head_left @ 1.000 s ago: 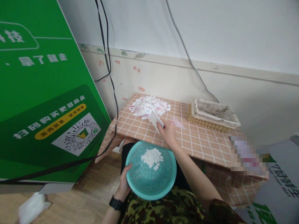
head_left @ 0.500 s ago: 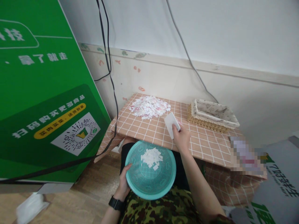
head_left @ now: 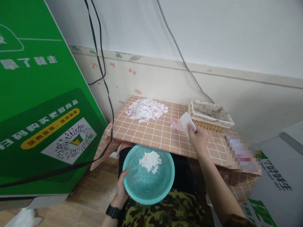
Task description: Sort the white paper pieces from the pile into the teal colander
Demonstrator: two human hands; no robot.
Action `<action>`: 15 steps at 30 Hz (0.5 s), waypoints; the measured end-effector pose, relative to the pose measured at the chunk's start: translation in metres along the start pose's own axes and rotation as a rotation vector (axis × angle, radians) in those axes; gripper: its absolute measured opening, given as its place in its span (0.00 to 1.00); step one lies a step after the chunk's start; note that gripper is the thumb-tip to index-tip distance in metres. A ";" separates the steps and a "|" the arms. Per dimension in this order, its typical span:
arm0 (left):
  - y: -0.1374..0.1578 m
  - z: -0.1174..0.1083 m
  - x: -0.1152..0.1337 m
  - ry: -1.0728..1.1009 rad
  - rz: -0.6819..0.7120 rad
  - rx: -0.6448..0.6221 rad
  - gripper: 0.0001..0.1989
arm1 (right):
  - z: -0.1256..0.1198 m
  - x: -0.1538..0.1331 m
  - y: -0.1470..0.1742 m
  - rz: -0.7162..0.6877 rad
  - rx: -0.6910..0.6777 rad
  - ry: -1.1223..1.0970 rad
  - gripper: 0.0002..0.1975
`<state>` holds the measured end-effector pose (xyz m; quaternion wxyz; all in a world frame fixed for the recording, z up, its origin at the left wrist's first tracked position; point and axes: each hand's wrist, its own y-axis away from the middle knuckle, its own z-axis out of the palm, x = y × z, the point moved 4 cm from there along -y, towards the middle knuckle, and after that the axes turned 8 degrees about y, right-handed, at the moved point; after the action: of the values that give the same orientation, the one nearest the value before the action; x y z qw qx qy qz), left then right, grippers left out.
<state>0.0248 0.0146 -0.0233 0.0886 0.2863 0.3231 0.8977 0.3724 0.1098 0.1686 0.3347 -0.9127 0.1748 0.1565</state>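
My left hand (head_left: 121, 190) grips the left rim of a round teal plastic colander (head_left: 148, 193) on my lap. Small white rectangular pieces (head_left: 151, 161) lie in a cluster inside it. Over the table, my right hand (head_left: 199, 138) pinches a flat white card (head_left: 185, 120) with rounded corners, thumb on its near face. Just left of the card, a small heap of pinkish scraps (head_left: 174, 124) rests on the checked tablecloth (head_left: 156, 134). Farther left and back is a large pile of white and pinkish paper-like scraps (head_left: 146, 109).
A cloth-lined wicker basket (head_left: 208, 126) stands at the table's back right. A blurred-out item (head_left: 242, 154) lies on the right corner. A tall green panel (head_left: 47, 94) rises at left, and a dark strap (head_left: 109, 94) hangs before the table's left edge.
My right hand has moved right with the card, and the small pinkish heap now shows on the tablecloth. My left hand still holds the colander. The whole view has shifted slightly.
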 end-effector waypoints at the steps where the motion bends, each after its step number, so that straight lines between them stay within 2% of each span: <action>1: 0.000 0.000 0.000 0.000 0.002 0.000 0.10 | 0.000 0.001 0.001 -0.010 0.002 0.066 0.24; 5: 0.001 0.002 0.000 0.012 -0.003 -0.027 0.09 | 0.011 -0.004 0.004 -0.061 -0.069 0.162 0.23; 10: 0.001 0.002 0.000 -0.004 -0.009 -0.035 0.10 | 0.018 -0.014 -0.004 -0.116 -0.102 0.048 0.21; 15: 0.003 0.002 0.001 0.000 0.011 -0.033 0.11 | 0.028 -0.021 -0.026 -0.158 -0.128 -0.051 0.20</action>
<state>0.0253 0.0143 -0.0196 0.0883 0.2866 0.3065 0.9034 0.3604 0.1514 0.1711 0.2915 -0.9387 0.0834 0.1638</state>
